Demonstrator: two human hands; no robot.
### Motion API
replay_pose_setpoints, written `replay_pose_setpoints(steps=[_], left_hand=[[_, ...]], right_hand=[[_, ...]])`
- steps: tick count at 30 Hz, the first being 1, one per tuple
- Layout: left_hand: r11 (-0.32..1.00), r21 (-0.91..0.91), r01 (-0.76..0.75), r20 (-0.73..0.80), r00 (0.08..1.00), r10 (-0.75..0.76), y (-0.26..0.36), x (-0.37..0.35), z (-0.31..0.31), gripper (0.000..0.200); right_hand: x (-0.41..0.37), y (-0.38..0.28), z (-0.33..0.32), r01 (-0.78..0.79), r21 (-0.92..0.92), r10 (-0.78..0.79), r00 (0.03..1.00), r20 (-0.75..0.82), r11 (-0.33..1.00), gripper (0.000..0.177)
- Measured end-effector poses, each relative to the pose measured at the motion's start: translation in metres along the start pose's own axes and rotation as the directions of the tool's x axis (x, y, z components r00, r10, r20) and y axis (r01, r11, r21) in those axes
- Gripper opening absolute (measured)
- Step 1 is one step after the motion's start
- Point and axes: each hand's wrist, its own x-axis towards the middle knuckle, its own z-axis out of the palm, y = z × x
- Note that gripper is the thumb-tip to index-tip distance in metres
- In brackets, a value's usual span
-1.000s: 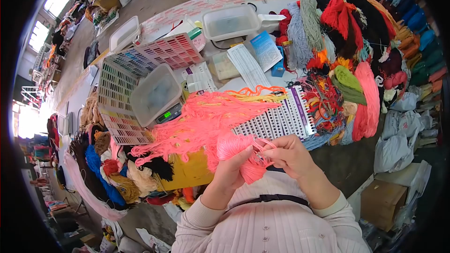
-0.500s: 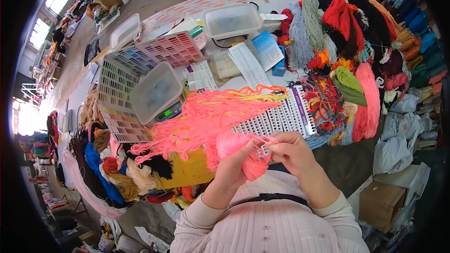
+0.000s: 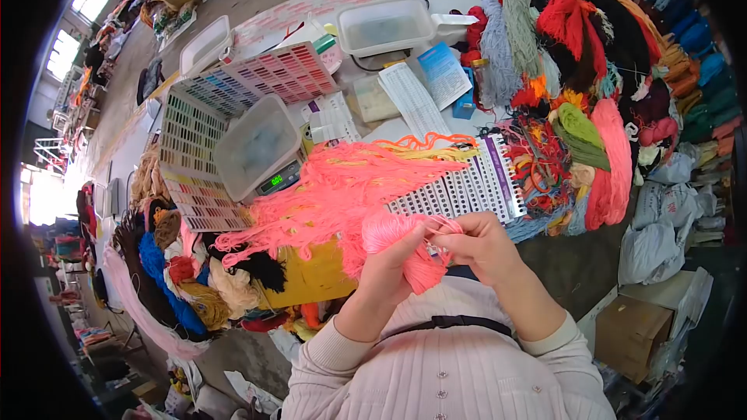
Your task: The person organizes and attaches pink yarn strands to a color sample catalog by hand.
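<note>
In front of my torso, my left hand (image 3: 387, 271) is closed around a bundled skein of pink yarn (image 3: 425, 271), its thumb lying across the top. Close beside it, my right hand (image 3: 481, 247) pinches at the skein's upper right end. A small whitish bit shows between the fingers of both hands; what it is I cannot make out. Loose coral-pink yarn (image 3: 334, 187) with some yellow strands spreads over the table just beyond my hands. Under its right part lies a white card sheet with rows of dark holes (image 3: 459, 190).
A folding color chart (image 3: 191, 136) stands around a clear plastic tub (image 3: 261, 148), with a green-lit scale (image 3: 278, 180) beside it. Another tub (image 3: 385, 29) and paper sheets (image 3: 412, 97) lie farther back. Yarn hanks (image 3: 580, 132) pile up on the right, more (image 3: 167, 280) on the left.
The right hand's fingers have shifted slightly left and up against the skein, tightening toward the left thumb. The pink skein stays in my left hand. The view has moved slightly.
</note>
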Motion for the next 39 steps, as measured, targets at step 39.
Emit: replay_pose_setpoints(steps=[39], left_hand=[[0.994,-0.042,0.102,0.030,0.994,-0.100,0.006,-0.005,-0.003,0.043]], right_hand=[[0.001,0.001,-0.006,-0.004,-0.385,0.045,0.994,0.098,0.923,0.008]])
